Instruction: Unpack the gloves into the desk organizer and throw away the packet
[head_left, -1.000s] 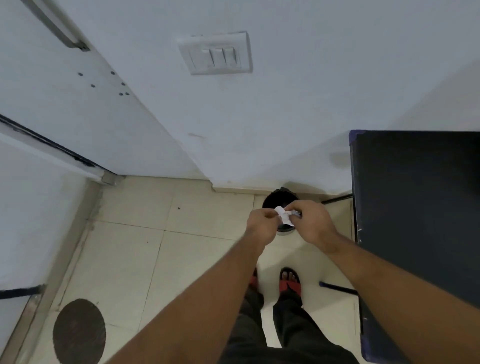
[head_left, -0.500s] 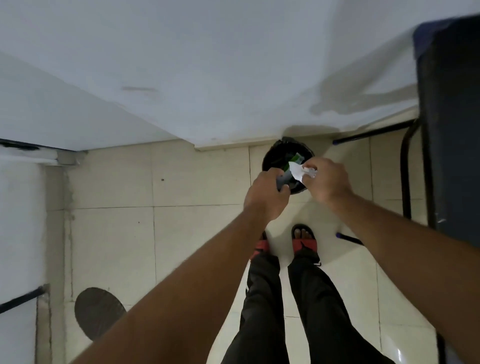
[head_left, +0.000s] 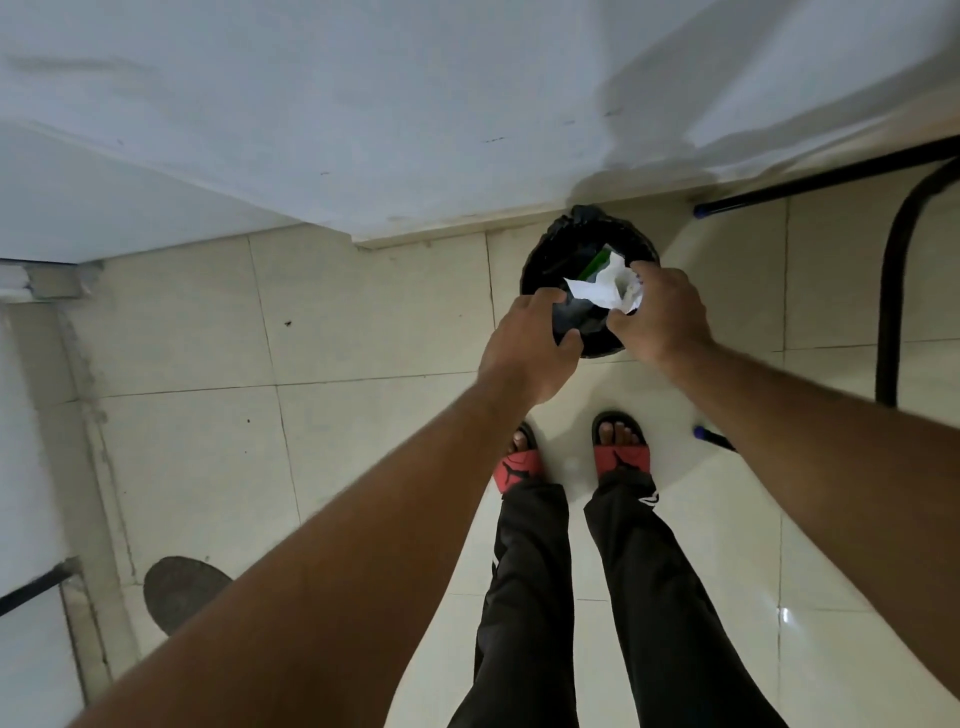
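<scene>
The crumpled white packet (head_left: 602, 291) hangs over the mouth of a round black bin (head_left: 550, 244) that stands on the floor against the wall. My right hand (head_left: 662, 314) pinches the packet at its right side. Just left of it, my left hand (head_left: 530, 348) hovers over the bin's near rim with its fingers loosely curved and nothing in them. The bin is lined with a black bag, and a green-edged wrapper (head_left: 597, 265) lies inside. Neither the gloves nor the desk organizer is in view.
A black metal desk leg (head_left: 888, 291) curves down at the right, close to the bin. My feet in red sandals (head_left: 621, 457) stand right in front of the bin. A dark round cover (head_left: 182, 592) lies on the floor tiles at the lower left.
The view has tilted down and closed in on the bin. My left hand has let go of the packet and drawn slightly away; my right hand still holds it above the bin.
</scene>
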